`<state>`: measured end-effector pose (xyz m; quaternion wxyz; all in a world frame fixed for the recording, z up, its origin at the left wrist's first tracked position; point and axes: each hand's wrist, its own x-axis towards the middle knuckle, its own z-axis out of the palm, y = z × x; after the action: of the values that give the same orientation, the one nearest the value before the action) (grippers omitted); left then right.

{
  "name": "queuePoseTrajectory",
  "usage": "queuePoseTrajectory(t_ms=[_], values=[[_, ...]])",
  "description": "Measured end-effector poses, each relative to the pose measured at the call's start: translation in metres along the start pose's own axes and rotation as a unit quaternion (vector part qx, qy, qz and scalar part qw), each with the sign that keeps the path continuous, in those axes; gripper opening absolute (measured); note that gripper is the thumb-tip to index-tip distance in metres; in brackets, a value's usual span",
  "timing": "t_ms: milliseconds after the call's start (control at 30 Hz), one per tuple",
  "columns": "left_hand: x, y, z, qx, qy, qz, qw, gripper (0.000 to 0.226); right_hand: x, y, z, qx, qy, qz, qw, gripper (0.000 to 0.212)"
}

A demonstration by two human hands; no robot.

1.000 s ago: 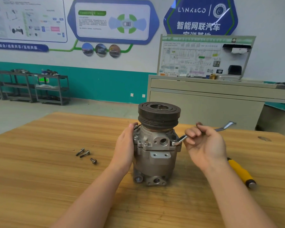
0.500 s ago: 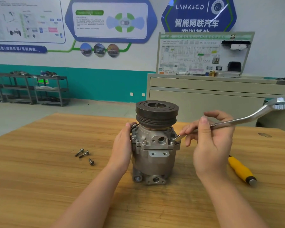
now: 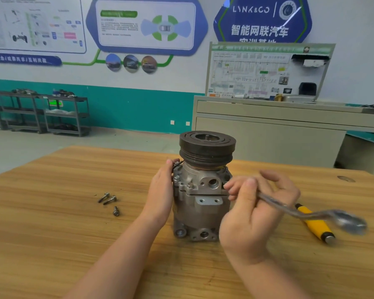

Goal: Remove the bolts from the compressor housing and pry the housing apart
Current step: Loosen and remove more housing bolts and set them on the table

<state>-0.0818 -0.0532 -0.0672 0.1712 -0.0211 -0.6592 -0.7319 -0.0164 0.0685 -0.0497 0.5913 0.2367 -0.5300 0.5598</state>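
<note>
The grey metal compressor (image 3: 200,203) stands upright on the wooden table (image 3: 73,234), its black pulley (image 3: 207,148) on top. Two bolt heads (image 3: 183,182) show on its upper flange. My left hand (image 3: 161,190) rests flat against the housing's left side. My right hand (image 3: 255,212) pinches a silver ring wrench (image 3: 311,214) close to the housing's right flange. The wrench's free end points right and down, blurred. Its working end is hidden behind my fingers. Three removed bolts (image 3: 109,202) lie on the table to the left.
A yellow-handled tool (image 3: 315,225) lies on the table to the right, under the wrench's free end. A beige cabinet (image 3: 268,134) with a diagram board stands behind the table. Grey shelving racks (image 3: 41,113) line the far left wall.
My right hand has swung the wrench's free end from up and right down toward the yellow-handled tool. The left hand has stayed on the housing.
</note>
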Motion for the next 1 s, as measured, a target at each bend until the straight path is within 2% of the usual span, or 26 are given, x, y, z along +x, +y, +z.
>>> queuePoseTrajectory(t_ms=[67, 133, 200, 300, 400, 500, 567, 667, 733, 833, 1000], values=[[0.000, 0.000, 0.000, 0.000, -0.004, -0.003, 1.000, 0.045, 0.010, -0.003, -0.001, 0.105, 0.092, 0.105, 0.985, 0.036], [0.000, 0.000, -0.001, -0.003, -0.006, 0.000, 1.000, 0.046, 0.023, 0.006, -0.009, 0.188, 0.163, 0.229, 0.941, 0.028], [-0.001, 0.000, -0.001, -0.007, -0.009, 0.008, 1.000, 0.047, 0.037, 0.021, -0.019, 0.239, 0.163, 0.352, 0.890, 0.027], [0.000, -0.002, -0.001, -0.005, -0.013, 0.011, 1.000, 0.044, 0.053, 0.039, -0.025, 0.298, 0.107, 0.489, 0.813, 0.028], [0.001, -0.002, -0.001, -0.004, -0.014, 0.010, 1.000, 0.043, 0.057, 0.045, -0.026, 0.342, 0.088, 0.545, 0.760, 0.023], [0.002, -0.002, -0.001, -0.003, -0.019, 0.012, 1.000, 0.043, 0.056, 0.044, -0.029, 0.394, 0.136, 0.530, 0.738, 0.022], [0.001, -0.002, -0.001, -0.001, -0.020, 0.014, 1.000, 0.044, 0.056, 0.041, -0.031, 0.379, 0.143, 0.497, 0.767, 0.020], [0.002, -0.003, -0.002, -0.003, -0.023, 0.009, 1.000, 0.045, 0.053, 0.035, -0.029, 0.286, 0.114, 0.410, 0.859, 0.018], [0.002, -0.003, -0.001, 0.002, -0.019, 0.013, 1.000, 0.047, 0.049, 0.031, -0.028, 0.247, 0.093, 0.356, 0.897, 0.017], [0.002, -0.004, -0.002, 0.003, -0.014, 0.012, 1.000, 0.047, 0.044, 0.025, -0.027, 0.193, 0.060, 0.282, 0.938, 0.016], [0.002, -0.004, -0.002, -0.001, -0.013, 0.009, 1.000, 0.043, 0.034, 0.016, -0.023, 0.127, -0.016, 0.150, 0.980, 0.010]])
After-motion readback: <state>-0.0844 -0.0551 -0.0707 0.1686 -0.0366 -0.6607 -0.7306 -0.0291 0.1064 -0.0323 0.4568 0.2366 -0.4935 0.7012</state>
